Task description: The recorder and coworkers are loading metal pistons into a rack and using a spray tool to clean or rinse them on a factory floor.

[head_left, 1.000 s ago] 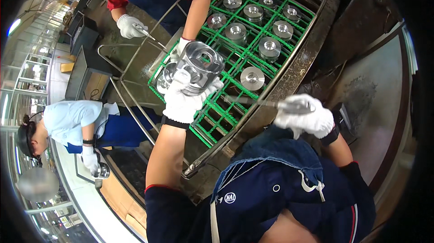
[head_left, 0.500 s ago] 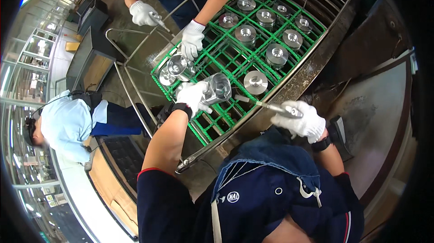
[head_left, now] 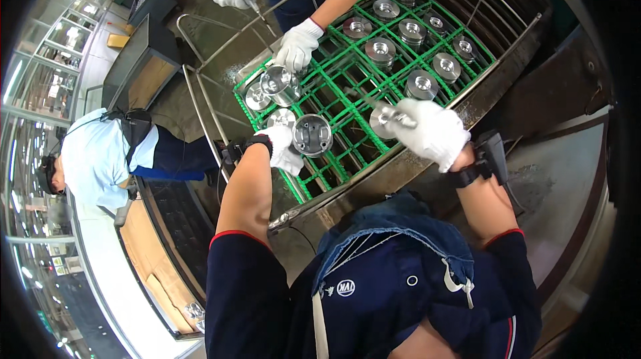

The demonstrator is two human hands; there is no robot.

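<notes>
My left hand [head_left: 285, 150], in a white knit glove, is closed on the side of a shiny metal piston [head_left: 312, 136]. The piston is tilted over the near left part of a green rack [head_left: 327, 82], its recessed side facing up toward me. In my gloved right hand [head_left: 433, 133] is a slim metal-handled tool [head_left: 395, 114], pointing left; its tip is blurred by motion. Under that tool, another piston [head_left: 379, 122] sits in the rack, partly hidden by the hand. More pistons, such as one piston [head_left: 422, 84], stand in the rack's far cells.
Across the rack, a person in red steadies a piston [head_left: 281, 85] with one gloved hand [head_left: 298, 45] and holds a similar tool [head_left: 251, 1] in the other. A metal rail [head_left: 200, 102] runs along the left. Another person in light blue [head_left: 100, 155] bends beside a bench.
My left hand has turned the piston from its side to a more upward-facing angle. My right hand has moved up and left with the tool, over the rack. The whole view has shifted slightly.
</notes>
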